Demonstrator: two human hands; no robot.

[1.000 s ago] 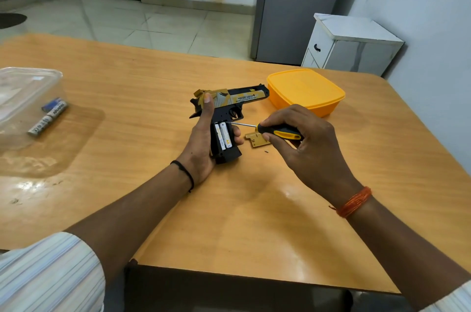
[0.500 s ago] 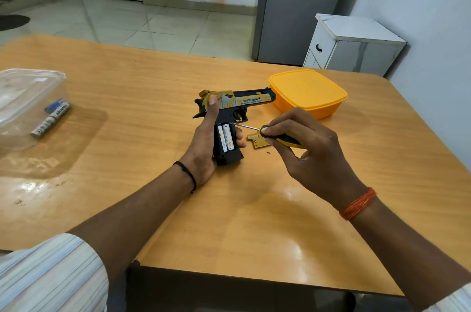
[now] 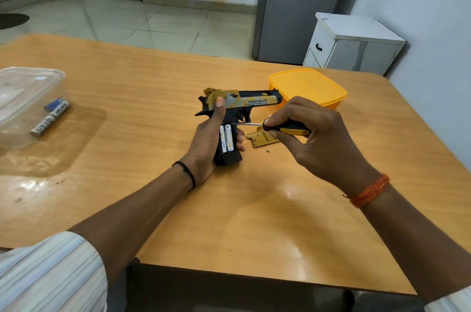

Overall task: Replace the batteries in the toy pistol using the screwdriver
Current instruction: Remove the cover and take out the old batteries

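Toy pistol slide: "DESERT EAGLE"; battery: "AA".

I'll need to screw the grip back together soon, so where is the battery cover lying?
The gold battery cover lies on the table just right of the toy pistol, beneath the right hand, with a tiny screw just in front of it.

Wooden table with clear container, yellow lidded box, gold cover plate, tiny screw.

A home room: tiled floor, fridge, wooden table.
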